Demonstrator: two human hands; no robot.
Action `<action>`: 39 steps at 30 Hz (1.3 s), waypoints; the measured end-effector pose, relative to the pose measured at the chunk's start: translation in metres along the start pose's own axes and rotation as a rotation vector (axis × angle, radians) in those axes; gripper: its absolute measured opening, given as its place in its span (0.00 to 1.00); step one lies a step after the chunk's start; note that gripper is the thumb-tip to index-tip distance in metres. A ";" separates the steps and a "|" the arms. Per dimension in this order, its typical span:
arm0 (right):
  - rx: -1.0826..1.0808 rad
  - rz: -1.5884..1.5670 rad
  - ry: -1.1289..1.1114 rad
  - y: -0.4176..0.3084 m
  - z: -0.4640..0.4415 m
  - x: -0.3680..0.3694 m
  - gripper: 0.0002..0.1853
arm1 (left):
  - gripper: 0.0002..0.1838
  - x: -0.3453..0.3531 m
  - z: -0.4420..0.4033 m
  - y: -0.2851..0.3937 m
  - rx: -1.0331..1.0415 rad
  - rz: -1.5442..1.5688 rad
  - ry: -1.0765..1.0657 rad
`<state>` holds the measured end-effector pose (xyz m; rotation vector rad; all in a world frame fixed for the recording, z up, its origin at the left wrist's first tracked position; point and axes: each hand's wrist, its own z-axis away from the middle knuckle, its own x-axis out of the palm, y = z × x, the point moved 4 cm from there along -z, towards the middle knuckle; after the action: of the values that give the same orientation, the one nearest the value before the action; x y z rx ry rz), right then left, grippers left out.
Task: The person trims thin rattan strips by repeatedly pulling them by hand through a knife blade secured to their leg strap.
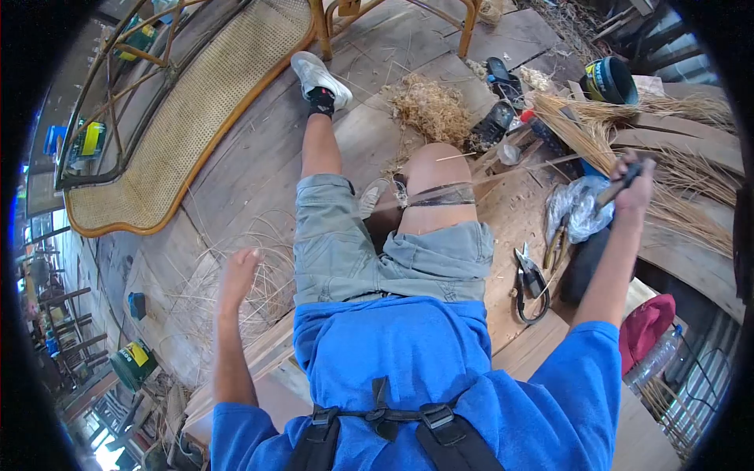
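My right hand (638, 192) is raised at the right, closed round a short dark tool (627, 179) whose lower end looks tan; its exact kind is unclear. Just below it lies a crumpled clear plastic bag (585, 213). My left hand (238, 276) is at the left with its fingers curled in, above a loose tangle of thin rattan strands (263, 294). Whatever those fingers may hold is hidden. Across my bent leg, over a dark band (446, 195) tied above the knee, runs a thin pale strip (510, 174). Neither hand touches it visibly.
Black-handled snips (532, 286) lie on the wooden board to my right. Bundles of rattan strands (577, 133) and a dark bucket (611, 81) are at the upper right. A pile of shavings (432, 108) lies ahead. A woven cane rattan chair (212, 86) stands at the upper left.
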<state>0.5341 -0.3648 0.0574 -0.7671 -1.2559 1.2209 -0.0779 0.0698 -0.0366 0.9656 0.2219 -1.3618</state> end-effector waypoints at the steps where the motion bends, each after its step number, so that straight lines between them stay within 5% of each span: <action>1: 0.028 -0.075 -0.007 -0.008 -0.004 -0.007 0.25 | 0.15 0.007 0.007 0.017 -0.104 0.177 -0.041; 2: 0.055 -0.149 -0.015 -0.012 -0.006 -0.011 0.22 | 0.16 0.021 0.019 0.050 -0.063 0.393 -0.110; 4: 0.085 0.263 -0.012 0.010 -0.007 -0.020 0.15 | 0.18 0.064 0.030 0.104 0.076 0.738 -0.400; 6: 0.083 0.574 -0.041 0.031 0.017 -0.002 0.06 | 0.15 0.105 0.037 0.161 0.214 0.786 -0.582; 9: 0.202 0.769 -0.116 0.076 0.086 0.058 0.10 | 0.16 0.149 0.033 0.209 0.259 0.564 -0.702; 12: 0.261 0.757 -0.402 0.119 0.144 0.093 0.17 | 0.15 0.153 0.035 0.238 0.397 0.381 -0.519; 13: 0.284 0.980 -0.462 0.129 0.158 0.099 0.18 | 0.15 0.152 0.032 0.240 0.469 0.252 -0.418; 15: 0.040 1.172 -0.601 0.150 0.173 0.113 0.20 | 0.15 0.149 0.034 0.243 0.473 0.140 -0.342; 19: -0.159 1.336 -0.603 0.130 0.205 0.157 0.19 | 0.16 0.153 0.035 0.243 0.539 0.096 -0.221; 22: -0.057 1.541 -0.605 0.140 0.205 0.160 0.19 | 0.16 0.144 0.046 0.242 0.586 0.257 -0.234; 31: -0.038 1.259 -0.547 0.135 0.189 0.148 0.18 | 0.17 0.156 0.037 0.253 0.721 0.125 -0.127; 34: -0.070 1.547 -0.611 0.136 0.200 0.159 0.18 | 0.18 0.166 0.027 0.275 0.746 0.106 -0.149; 35: -0.343 1.593 -0.622 0.139 0.206 0.161 0.18 | 0.19 0.168 0.027 0.275 0.770 0.058 -0.105; 39: -0.103 1.560 -0.567 0.145 0.211 0.163 0.18 | 0.17 0.150 0.041 0.236 0.610 0.209 -0.387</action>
<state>0.2753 -0.2133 0.0107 -1.6652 -1.0374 2.7629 0.1533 -0.0882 -0.0019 1.1548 -0.6045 -1.4145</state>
